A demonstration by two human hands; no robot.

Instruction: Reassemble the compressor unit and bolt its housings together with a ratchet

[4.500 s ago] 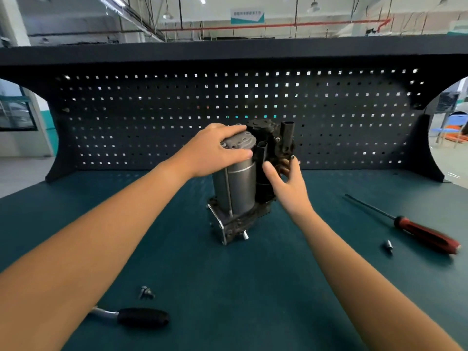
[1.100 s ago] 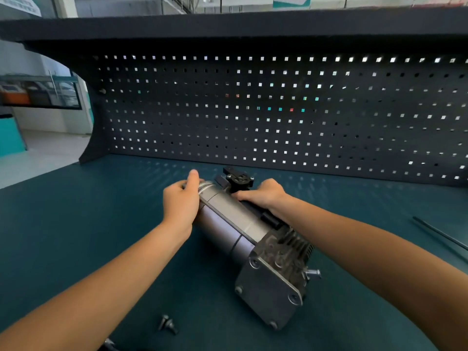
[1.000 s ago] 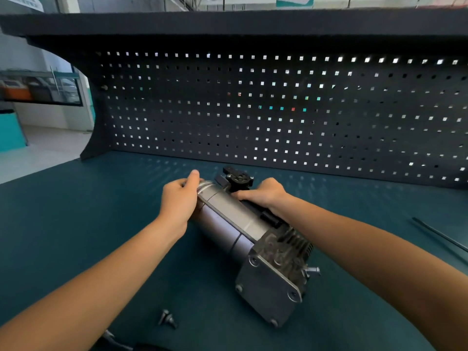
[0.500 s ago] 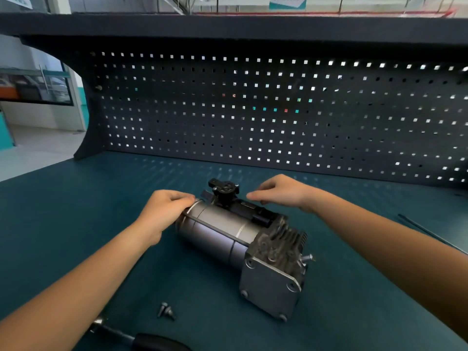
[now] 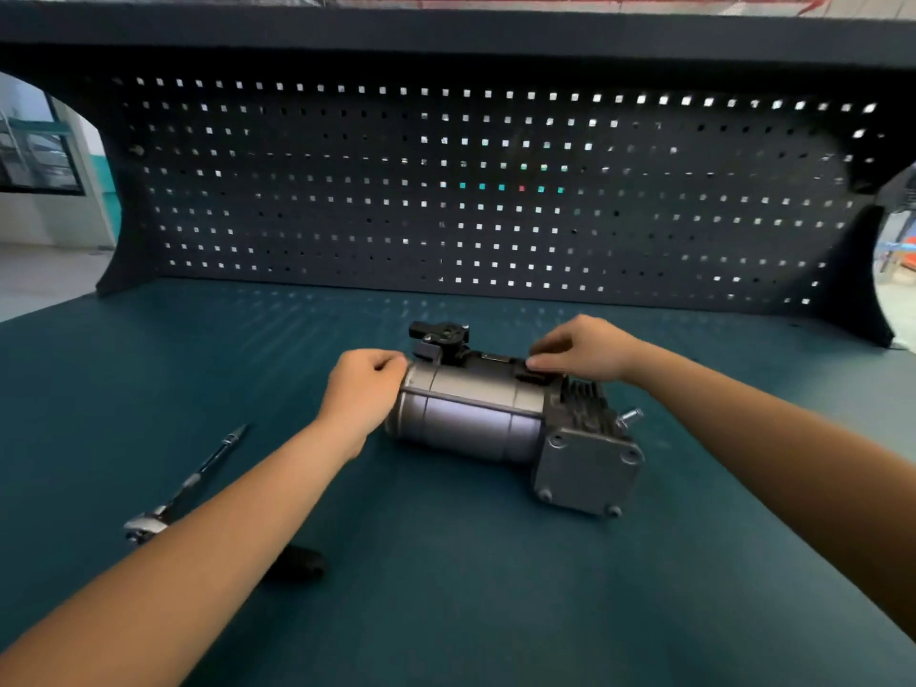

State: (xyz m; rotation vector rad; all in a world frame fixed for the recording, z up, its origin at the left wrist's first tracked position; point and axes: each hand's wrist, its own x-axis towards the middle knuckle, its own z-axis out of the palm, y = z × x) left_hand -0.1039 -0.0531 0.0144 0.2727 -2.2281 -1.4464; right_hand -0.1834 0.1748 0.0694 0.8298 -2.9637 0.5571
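The grey metal cylindrical compressor unit (image 5: 476,419) is laid on its side at the middle of the teal surface (image 5: 446,587). Its left end is held in the curled grip of the left hand (image 5: 364,389). Bent fingertips of the right hand (image 5: 585,347) are set on its black top; whether they pinch cannot be told.

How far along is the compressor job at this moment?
Done: the compressor looks assembled, lying on its side. In hand: the left hand grips its cylinder end, the right hand holds its black top. Left: bolting; the ratchet lies untouched on the mat, and one bolt sticks out, seemingly not driven home.
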